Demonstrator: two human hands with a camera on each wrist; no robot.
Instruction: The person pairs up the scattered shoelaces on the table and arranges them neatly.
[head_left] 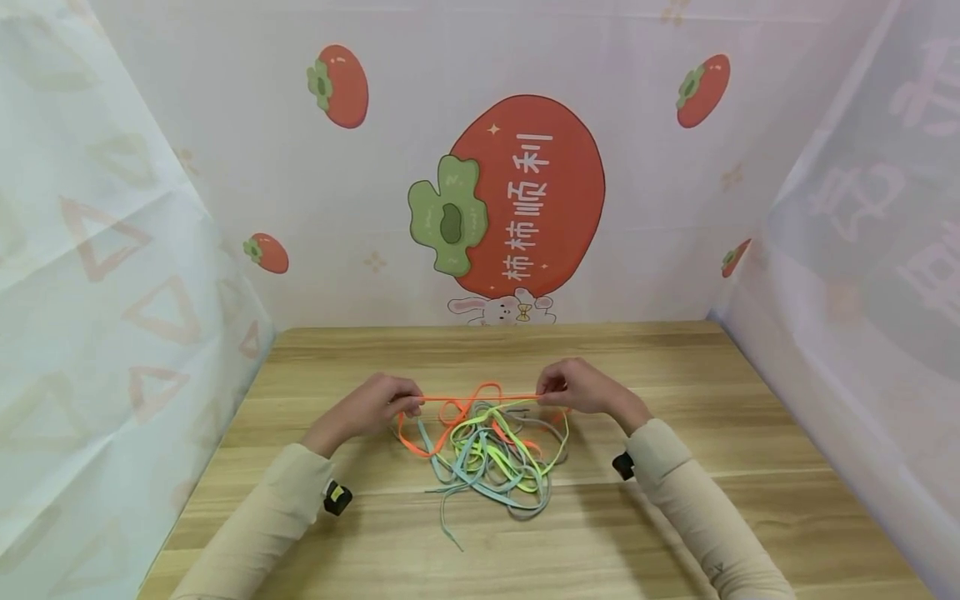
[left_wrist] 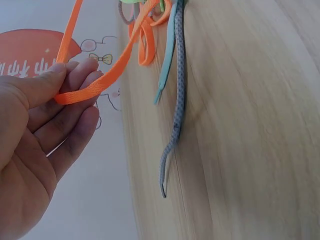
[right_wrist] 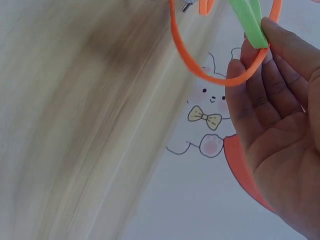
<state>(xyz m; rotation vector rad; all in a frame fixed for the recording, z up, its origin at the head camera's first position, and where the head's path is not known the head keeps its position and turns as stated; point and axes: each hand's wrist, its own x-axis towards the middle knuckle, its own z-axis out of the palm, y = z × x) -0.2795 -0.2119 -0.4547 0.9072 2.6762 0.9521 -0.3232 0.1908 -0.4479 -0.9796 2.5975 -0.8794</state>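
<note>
An orange shoelace point(head_left: 483, 398) is stretched straight between the two hands, above a tangle of shoelaces. My left hand point(head_left: 387, 403) pinches it between thumb and fingers; in the left wrist view the lace point(left_wrist: 107, 79) loops across the fingers and runs back to the pile. My right hand point(head_left: 582, 386) pinches the orange lace point(right_wrist: 215, 80) together with a yellow-green shoelace point(right_wrist: 248, 22). Below, light blue point(head_left: 468, 479), grey point(head_left: 551, 425) and yellow-green laces lie knotted together on the table. A grey lace end point(left_wrist: 170, 145) and a light blue tip point(left_wrist: 162, 85) hang loose near the left hand.
The wood-grain table point(head_left: 360, 550) lies under the pile. A white printed backdrop point(head_left: 285, 167) with persimmon drawings rises behind it, and white sheets point(head_left: 97, 250) flank both sides. A small black wrist device point(head_left: 337, 497) sits by the left sleeve.
</note>
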